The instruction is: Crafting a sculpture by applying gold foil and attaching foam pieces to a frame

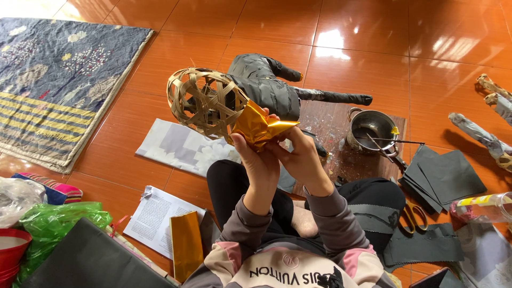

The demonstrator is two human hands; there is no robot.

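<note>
Both hands, left hand (260, 160) and right hand (302, 158), pinch gold paper (258, 126) against woven bamboo frame (205, 102) at 10 o'clock, pressing it flat.

1 woven ball (205, 102), 1 pot (373, 129), 1 pr scissors (412, 215), 2 hands (260, 160), 1 rug (53, 80)

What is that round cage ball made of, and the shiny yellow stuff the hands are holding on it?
The woven ball looks like thin bamboo or cane strips: pale tan, flat bands crossing with open gaps. The gold sheet seems to be metallic foil paper: glossy, with sharp creases. The left hand and right hand pinch it against the ball.
</note>
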